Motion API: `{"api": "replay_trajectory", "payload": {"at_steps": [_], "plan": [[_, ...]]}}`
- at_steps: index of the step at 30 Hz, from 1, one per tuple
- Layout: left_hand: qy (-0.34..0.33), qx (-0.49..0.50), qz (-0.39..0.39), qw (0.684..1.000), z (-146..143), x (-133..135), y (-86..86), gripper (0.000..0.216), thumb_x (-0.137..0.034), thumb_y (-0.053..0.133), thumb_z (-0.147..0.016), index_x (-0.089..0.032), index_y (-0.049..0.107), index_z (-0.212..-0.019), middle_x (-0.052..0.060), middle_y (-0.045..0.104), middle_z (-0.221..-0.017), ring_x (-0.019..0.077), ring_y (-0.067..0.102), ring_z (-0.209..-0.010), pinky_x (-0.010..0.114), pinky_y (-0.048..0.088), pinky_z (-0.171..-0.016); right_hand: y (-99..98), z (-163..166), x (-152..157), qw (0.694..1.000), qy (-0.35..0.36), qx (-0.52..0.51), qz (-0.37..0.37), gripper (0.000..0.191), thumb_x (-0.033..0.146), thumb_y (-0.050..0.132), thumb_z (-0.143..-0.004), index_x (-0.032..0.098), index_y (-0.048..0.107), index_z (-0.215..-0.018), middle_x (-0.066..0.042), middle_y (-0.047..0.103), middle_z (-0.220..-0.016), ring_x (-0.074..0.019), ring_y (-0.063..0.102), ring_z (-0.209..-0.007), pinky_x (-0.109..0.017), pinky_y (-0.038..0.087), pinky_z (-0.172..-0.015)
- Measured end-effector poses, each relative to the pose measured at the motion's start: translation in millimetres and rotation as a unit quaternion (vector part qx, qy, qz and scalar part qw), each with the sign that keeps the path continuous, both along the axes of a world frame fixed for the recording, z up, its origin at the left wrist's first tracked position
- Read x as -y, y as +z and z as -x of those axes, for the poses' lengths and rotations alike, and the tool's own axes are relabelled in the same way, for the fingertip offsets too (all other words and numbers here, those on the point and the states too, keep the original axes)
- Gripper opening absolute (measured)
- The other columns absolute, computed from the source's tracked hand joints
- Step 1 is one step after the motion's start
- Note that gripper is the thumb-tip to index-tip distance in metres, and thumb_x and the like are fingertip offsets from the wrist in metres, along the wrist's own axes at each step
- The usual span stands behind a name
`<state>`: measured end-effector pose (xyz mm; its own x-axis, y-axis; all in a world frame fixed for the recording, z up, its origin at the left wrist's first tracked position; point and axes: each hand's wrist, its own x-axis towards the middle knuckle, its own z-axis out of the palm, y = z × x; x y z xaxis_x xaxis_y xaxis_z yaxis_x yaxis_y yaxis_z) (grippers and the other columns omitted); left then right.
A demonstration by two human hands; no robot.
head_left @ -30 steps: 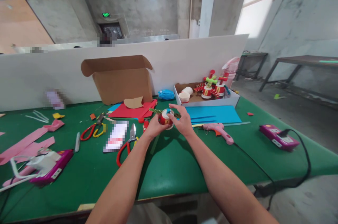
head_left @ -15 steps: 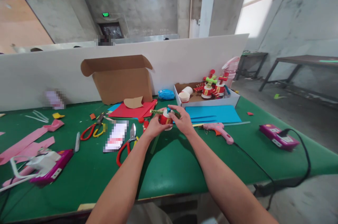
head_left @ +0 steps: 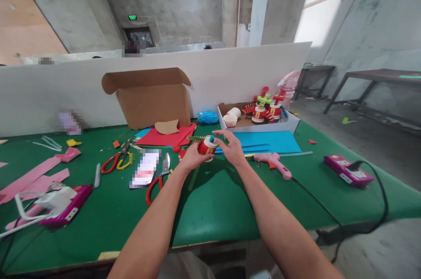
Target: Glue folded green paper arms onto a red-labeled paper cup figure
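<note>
My left hand [head_left: 190,156] is closed around a small white paper cup [head_left: 208,145] with a red band bearing a yellow label. The cup is tilted slightly, base upward, just above the table. A blue folded paper piece [head_left: 212,138] stands on its top, and the thumb and forefinger of my right hand [head_left: 233,149] pinch it. From the cup's left side sticks out a yellow-green folded paper spring [head_left: 195,138]. Small red parts [head_left: 176,149] lie by my left hand, partly hidden by it.
Scissors [head_left: 166,164] and red-yellow pliers [head_left: 124,147] lie left. A pink glue gun [head_left: 271,160] with a cord rests right, near blue paper [head_left: 272,139]. Behind are red paper [head_left: 151,139], an open cardboard box [head_left: 153,105] and a tray [head_left: 259,129] holding cups and finished figures.
My right hand has drawn slightly up and right from the cup, showing more of its top and the blue paper. The cup has tilted a little; my left hand keeps its hold.
</note>
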<state>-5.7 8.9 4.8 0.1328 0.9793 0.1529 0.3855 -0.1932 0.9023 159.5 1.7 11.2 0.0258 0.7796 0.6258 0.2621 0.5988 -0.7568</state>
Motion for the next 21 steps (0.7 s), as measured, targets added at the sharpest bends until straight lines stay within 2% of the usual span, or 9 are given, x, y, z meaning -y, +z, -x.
{"api": "replay_trajectory", "payload": {"at_steps": [4,9,21], "plan": [[-0.009,0.002,-0.005,1.000,-1.0,1.1,0.2,0.049,-0.027,0.083,-0.052,-0.017,0.061,-0.095,0.007,0.068,-0.093,0.0273,0.064,-0.086,0.039,0.051,-0.080,0.6,0.4,1.6,0.999,0.000,0.034,-0.038,0.019,0.025,0.058,-0.083,0.027,0.072,-0.095,-0.004,0.071,-0.102,-0.0219,0.061,-0.099,-0.038,0.044,-0.093],[-0.031,0.007,-0.004,0.999,-2.4,3.8,2.4,0.050,-0.025,0.081,-0.056,-0.015,0.061,-0.101,0.008,0.069,-0.098,0.0262,0.065,-0.089,0.037,0.053,-0.081,0.4,1.1,2.0,0.996,-0.030,0.070,-0.038,0.017,0.024,0.056,-0.086,0.025,0.072,-0.092,-0.005,0.072,-0.096,-0.0217,0.061,-0.095,-0.037,0.046,-0.090],[-0.027,-0.038,-0.025,0.999,-2.5,4.4,2.9,0.058,-0.021,0.080,-0.057,-0.013,0.060,-0.111,0.009,0.069,-0.106,0.0251,0.065,-0.096,0.036,0.052,-0.087,-5.8,0.2,-2.7,0.990,-0.058,0.113,-0.056,0.018,0.023,0.054,-0.089,0.022,0.072,-0.088,-0.006,0.068,-0.087,-0.0208,0.059,-0.087,-0.035,0.047,-0.083]]}}
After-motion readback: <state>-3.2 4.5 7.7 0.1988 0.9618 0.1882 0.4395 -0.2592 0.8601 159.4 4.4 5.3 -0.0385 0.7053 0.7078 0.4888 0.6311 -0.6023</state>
